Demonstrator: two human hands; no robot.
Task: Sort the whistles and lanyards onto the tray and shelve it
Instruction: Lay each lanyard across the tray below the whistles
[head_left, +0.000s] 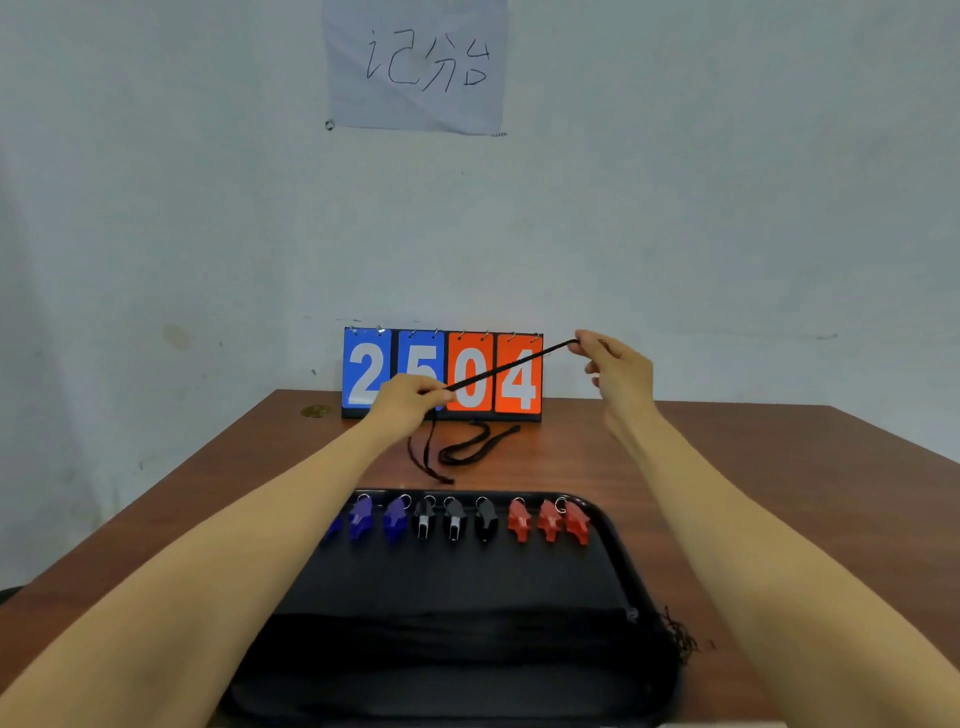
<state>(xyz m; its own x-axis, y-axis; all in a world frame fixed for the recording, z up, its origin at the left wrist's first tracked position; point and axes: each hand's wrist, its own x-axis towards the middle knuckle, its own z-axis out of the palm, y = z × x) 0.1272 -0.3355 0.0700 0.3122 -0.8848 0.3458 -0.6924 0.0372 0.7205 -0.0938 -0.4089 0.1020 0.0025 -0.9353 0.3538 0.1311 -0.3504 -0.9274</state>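
A black lanyard is stretched taut between my two hands above the table. My left hand pinches its lower end and my right hand pinches its upper end; the rest hangs from my left hand onto the table. A second black lanyard lies coiled on the table behind the tray. The black tray sits in front of me with a row of whistles along its far edge: blue ones left, black ones in the middle, red ones right. Dark lanyards lie bundled across the tray's near half.
A flip scoreboard reading 2504 stands at the back of the brown table against the wall. A paper sign with handwriting hangs on the wall above. The table's left edge runs diagonally beside my left forearm.
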